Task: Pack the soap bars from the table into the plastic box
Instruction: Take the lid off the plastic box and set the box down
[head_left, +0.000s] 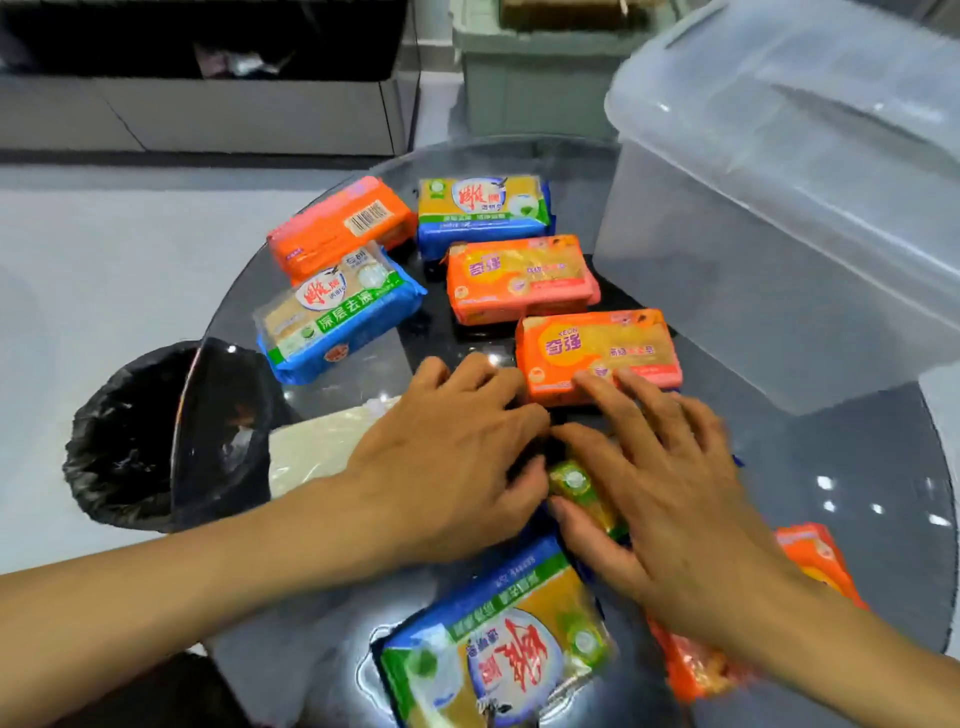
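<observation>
Several wrapped soap bars lie on a round glass table. A green-and-yellow soap bar lies mostly hidden at the centre under both hands. My left hand curls its fingers on the bar's left end. My right hand lies over the top of it, thumb against its near side, fingertips touching an orange bar. A second orange bar, a third orange bar and two blue bars lie farther back. The clear plastic box stands at the right with its lid on top.
A blue soap bar and an orange one lie near the front edge. A black-lined bin stands on the floor at the table's left. A pale flat packet shows at the left under the glass. A green container stands behind.
</observation>
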